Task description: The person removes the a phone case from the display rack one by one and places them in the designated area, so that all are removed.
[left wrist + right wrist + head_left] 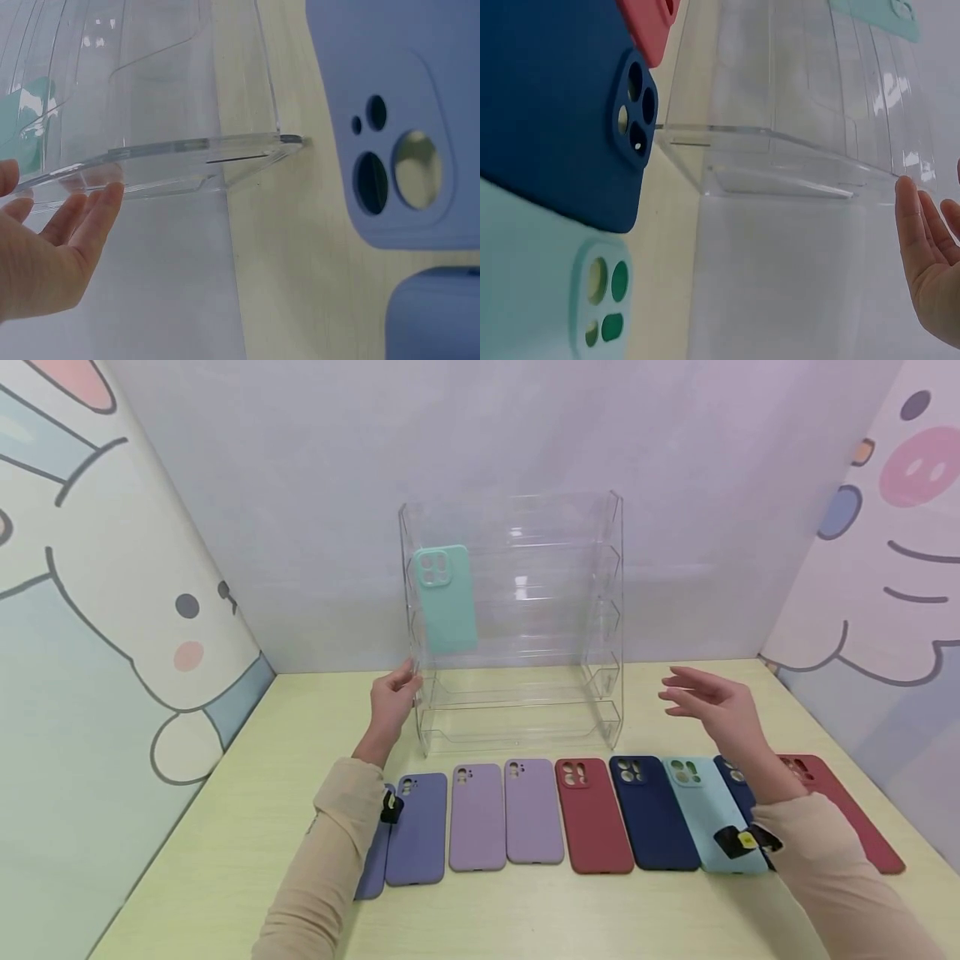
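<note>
A clear tiered display rack (517,745) stands upright on the table. One mint-green phone case (452,610) leans in its left part, camera cut-outs at the top. My left hand (395,697) is at the rack's left side panel; in the left wrist view its extended fingertips (112,193) rest at the panel. To the right of the rack, my right hand (716,702) hovers with loosely bent fingers and holds nothing. In the right wrist view its fingertips overlap the rack's far edge (832,155).
Several phone cases lie in a row before the rack: blue-violet (417,831), lilac (477,818), red (594,818), navy (654,818) and mint (708,818). My forearms partly cover the end ones. A pale wall (337,527) rises behind; cartoon-printed panels flank the table.
</note>
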Demonstrator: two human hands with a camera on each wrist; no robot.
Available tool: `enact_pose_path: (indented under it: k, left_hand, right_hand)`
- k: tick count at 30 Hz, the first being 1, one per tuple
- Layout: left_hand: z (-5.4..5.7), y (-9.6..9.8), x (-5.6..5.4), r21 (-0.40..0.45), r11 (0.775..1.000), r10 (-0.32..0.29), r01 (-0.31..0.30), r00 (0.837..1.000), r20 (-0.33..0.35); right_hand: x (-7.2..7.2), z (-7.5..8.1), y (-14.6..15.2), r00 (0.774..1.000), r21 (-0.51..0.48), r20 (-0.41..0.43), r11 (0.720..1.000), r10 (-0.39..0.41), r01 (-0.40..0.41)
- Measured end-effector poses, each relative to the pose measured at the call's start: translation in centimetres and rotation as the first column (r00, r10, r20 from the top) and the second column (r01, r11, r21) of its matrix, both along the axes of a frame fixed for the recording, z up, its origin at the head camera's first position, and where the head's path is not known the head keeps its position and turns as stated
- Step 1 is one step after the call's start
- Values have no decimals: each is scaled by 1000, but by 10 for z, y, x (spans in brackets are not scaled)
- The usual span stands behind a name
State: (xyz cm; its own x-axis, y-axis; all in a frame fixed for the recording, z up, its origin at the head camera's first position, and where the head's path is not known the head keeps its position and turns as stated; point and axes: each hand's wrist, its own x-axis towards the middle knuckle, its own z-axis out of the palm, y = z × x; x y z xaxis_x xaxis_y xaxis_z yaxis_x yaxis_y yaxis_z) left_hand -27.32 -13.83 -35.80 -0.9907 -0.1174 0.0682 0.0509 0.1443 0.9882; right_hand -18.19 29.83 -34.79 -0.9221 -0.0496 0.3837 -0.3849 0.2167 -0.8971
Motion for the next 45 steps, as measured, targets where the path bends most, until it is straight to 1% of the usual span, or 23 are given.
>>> enact_pose_path:
  k: [1,2,6,8,15,19,24,32,39,43,45]
  left_hand:
    - [0,0,0,3,1000,-1,1,1000,2]
    - [0,0,0,2,1000,-2,2,1000,3]
    - [1,1,0,-4,1000,3,-3,1000,6]
    - [1,1,1,-5,1000,8,-8,1000,6]
    - [2,0,2,-15,1000,13,-13,1000,6]
    - [1,0,1,-17,1000,18,-18,1000,11]
    - [1,0,1,-3,1000,18,-18,1000,6]
    - [1,0,2,-8,1000,18,-17,1000,20]
    - [-1,0,0,-1,1000,17,-17,1000,17]
    - [-1,-1,-1,2,1000,18,-19,1000,17]
    - [-1,-1,-1,2,1000,20,-20,1000,19]
  right_hand:
    - [-1,0,-3,1000,-7,-2,1000,8,-8]
    - [6,11,-16,1000,33,-3,999,-31,31]
    - [2,14,-32,1000,-25,-5,999,21,-21]
    - [-1,15,-40,999,-32,-8,999,37,-37]
    - [-11,19,-64,1000,34,-10,999,17,-17]
    - [-17,22,-76,999,44,-21,999,33,-32]
    - [-25,26,-90,998,26,-30,998,54,-53]
    - [-42,35,-111,997,2,27,997,73,-73]
    - [-57,46,-130,996,-11,67,998,65,-65]
    - [-68,51,-141,994,5,87,997,72,-73]
    - [-71,56,-148,992,22,102,997,75,-78]
